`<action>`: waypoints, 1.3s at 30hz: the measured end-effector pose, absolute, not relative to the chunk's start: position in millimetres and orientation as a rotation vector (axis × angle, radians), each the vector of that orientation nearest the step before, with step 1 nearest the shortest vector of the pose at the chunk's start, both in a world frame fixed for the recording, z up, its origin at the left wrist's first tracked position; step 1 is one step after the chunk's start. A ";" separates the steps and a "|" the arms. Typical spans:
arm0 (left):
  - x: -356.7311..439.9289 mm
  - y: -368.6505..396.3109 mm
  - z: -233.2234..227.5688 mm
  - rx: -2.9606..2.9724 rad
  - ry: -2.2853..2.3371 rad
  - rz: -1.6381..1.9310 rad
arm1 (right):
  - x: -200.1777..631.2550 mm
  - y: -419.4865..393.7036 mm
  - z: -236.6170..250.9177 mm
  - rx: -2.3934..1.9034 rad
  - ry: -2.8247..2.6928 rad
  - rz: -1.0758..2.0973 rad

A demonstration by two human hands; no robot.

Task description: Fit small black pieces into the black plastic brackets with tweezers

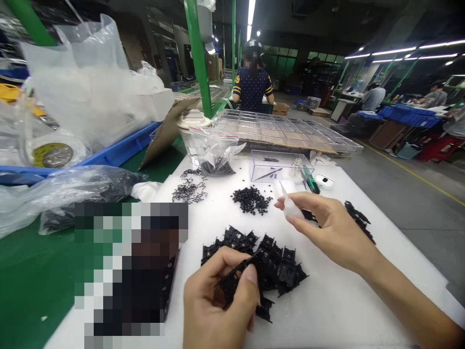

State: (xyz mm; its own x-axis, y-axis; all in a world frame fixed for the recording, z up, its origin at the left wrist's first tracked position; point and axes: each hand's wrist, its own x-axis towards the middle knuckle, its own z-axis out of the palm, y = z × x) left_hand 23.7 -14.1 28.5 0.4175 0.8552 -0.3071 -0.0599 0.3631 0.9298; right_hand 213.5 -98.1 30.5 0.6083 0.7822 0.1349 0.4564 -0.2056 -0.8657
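Observation:
My left hand pinches a black plastic part between thumb and fingers, low in the middle of the head view. Right behind it lies a heap of similar black plastic parts on the white board. Off to the right, my right hand grips a small white squeeze bottle, its thin nozzle tilted up. Beyond the hands is a pile of tiny black pieces. Thin black wire-like pieces lie scattered to its left. More black parts sit right of my right wrist.
A clear plastic box, a zip bag of black pieces and a white earbud case stand along the board's back. A blurred-out device lies at left. Behind are clear divided trays and a seated person.

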 end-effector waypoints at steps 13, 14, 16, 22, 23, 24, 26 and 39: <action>15.6 -12.4 13.8 1.193 0.803 0.714 | 229.4 -98.6 14.2 -2.180 -1.191 0.445; 15.4 -12.1 13.9 1.196 0.797 0.711 | 229.6 -98.9 14.6 -2.172 -1.193 0.448; 15.0 -11.5 14.4 1.201 0.789 0.701 | 232.4 -101.9 14.7 -2.152 -1.207 0.442; 13.6 -10.0 11.0 1.201 0.778 0.708 | 266.9 -129.7 29.3 -2.157 -1.259 0.443; 13.6 -9.9 10.4 1.204 0.777 0.726 | 272.7 -134.2 36.7 -2.171 -1.246 0.415; 13.8 -9.7 10.0 1.208 0.778 0.744 | 277.4 -137.3 45.4 -2.178 -1.229 0.380; 14.5 -9.0 9.7 1.210 0.780 0.764 | 283.4 -137.8 64.4 -2.187 -1.194 0.294; 17.0 -8.3 15.3 1.170 0.780 0.744 | 331.3 -42.6 73.1 -2.373 -0.891 -0.163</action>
